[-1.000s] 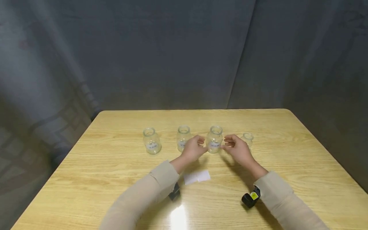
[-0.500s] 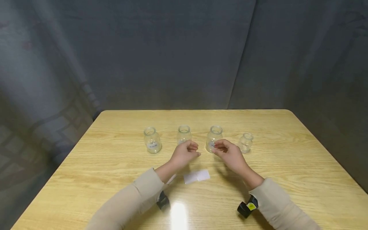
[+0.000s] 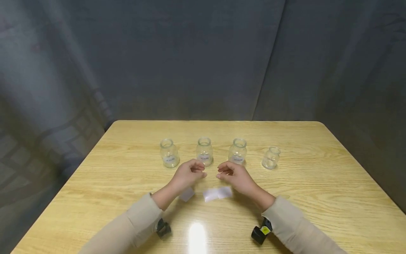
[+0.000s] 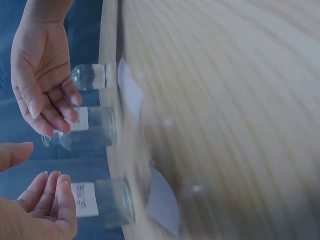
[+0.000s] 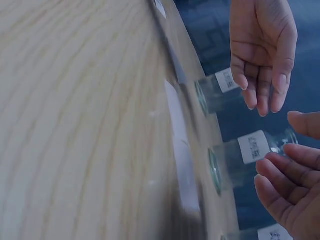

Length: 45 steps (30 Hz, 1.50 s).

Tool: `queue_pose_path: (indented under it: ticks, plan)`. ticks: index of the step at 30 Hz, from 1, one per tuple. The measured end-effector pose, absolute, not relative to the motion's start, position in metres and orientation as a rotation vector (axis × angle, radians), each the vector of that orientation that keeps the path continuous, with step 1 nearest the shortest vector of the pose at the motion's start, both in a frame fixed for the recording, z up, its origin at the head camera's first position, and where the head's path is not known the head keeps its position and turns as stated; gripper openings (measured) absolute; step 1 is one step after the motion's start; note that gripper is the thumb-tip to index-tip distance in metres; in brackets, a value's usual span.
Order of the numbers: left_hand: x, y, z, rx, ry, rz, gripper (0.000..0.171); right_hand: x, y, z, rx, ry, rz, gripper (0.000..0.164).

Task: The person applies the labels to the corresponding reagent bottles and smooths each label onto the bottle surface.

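My left hand (image 3: 187, 174) hovers over the table with fingers loosely bent and nothing in it, in front of a labelled glass jar (image 3: 204, 150). Facing it, my right hand (image 3: 238, 179) is also empty, fingers relaxed, just before another labelled jar (image 3: 237, 151). A third labelled jar (image 3: 169, 154) stands farther left. At the right end of the row is a smaller glass jar (image 3: 271, 158) with no label showing. Below the hands lie two white paper slips (image 3: 210, 194) side by side, and a separate white slip (image 3: 187, 194) is partly covered by the left wrist.
The wooden table (image 3: 317, 169) reaches back to a dark grey curtain (image 3: 190, 63). A black wrist device (image 3: 163, 228) hangs under the left cuff, and another black device (image 3: 261, 233) with a yellow patch under the right. A bright reflection lies near the front.
Both hands have drawn back toward me from beside the third jar, moving left as they did. All the jars stay standing, and the left slip has come into view.
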State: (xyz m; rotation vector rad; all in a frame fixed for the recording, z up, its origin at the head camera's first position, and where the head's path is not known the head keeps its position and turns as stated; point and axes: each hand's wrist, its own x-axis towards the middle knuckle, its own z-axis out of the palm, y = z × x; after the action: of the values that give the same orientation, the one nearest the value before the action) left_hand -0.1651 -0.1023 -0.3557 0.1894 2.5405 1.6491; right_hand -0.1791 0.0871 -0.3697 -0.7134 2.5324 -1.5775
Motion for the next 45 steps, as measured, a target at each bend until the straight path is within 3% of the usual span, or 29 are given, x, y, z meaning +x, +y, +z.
queue_pose_path:
  ticks: [24, 45]
  plan:
    - [-0.131, -0.172, -0.363, -0.036, 2.619, 1.502, 0.021, -0.165, 0.026, -0.383, -0.862, 2.277, -1.514, 0.03]
    - [-0.101, -0.22, -0.377, -0.147, 2.739, 1.215, 0.04, -0.146, -0.027, -0.384, -0.917, 2.224, -1.285, 0.03]
